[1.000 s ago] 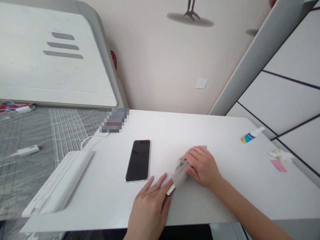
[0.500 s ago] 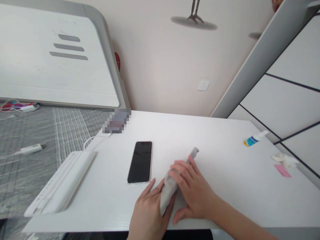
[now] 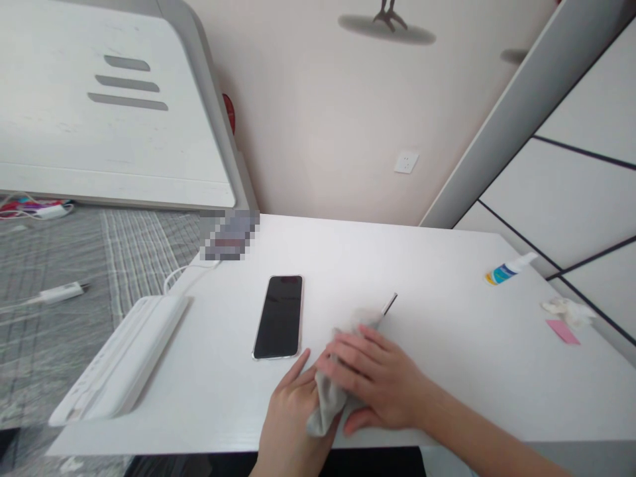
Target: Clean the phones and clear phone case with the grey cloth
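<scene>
A soft grey cloth (image 3: pixel 328 404) is bunched around a thin, straight object (image 3: pixel 390 303). Only the narrow, shiny end of that object sticks out at the upper right; its kind I cannot make out. My left hand (image 3: pixel 298 411) grips the wrapped object from below and the left, partly covered by the cloth. My right hand (image 3: pixel 380 381) lies over the top, fingers curled on the cloth and slightly blurred. Just left of the hands, a black-screened smartphone (image 3: pixel 279 318) in a clear case lies flat on the white table (image 3: pixel 213 397).
A long white device (image 3: pixel 124 361) lies along the left table edge, near a cable and a pixelated item (image 3: pixel 231 235). On the right are a small spray bottle (image 3: pixel 509 269), a crumpled white tissue (image 3: pixel 569 311) and a pink slip (image 3: pixel 562 332). A wall borders the back.
My right hand has slid the cloth down along the object toward me, uncovering the shiny end. The cloth now hangs lower over my left hand, which has stayed about where it was.
</scene>
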`<action>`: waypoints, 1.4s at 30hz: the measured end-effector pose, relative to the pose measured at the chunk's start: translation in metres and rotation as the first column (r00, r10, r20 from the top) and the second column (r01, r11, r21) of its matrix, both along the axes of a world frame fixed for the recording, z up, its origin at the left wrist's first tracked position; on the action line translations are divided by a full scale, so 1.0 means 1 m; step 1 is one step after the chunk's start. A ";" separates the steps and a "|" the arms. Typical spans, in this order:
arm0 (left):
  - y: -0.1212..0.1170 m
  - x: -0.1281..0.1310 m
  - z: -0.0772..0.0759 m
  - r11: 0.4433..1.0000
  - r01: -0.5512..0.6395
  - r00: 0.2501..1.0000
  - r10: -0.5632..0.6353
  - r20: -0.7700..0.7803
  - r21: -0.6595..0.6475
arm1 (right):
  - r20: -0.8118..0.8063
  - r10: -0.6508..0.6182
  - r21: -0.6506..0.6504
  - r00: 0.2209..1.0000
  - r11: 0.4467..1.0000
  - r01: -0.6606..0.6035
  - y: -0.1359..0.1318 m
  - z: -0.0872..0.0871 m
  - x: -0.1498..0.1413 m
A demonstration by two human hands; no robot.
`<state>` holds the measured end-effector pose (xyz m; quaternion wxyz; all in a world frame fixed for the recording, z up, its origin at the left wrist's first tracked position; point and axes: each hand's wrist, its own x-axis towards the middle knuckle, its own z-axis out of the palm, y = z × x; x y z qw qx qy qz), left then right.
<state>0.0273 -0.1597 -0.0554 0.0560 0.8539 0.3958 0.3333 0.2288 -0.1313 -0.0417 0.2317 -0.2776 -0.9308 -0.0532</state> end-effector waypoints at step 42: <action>0.002 0.002 0.002 0.999 -0.046 0.999 0.046 -0.010 -0.026 | -0.197 -0.235 -0.115 0.952 0.970 0.216 0.023 0.019 0.005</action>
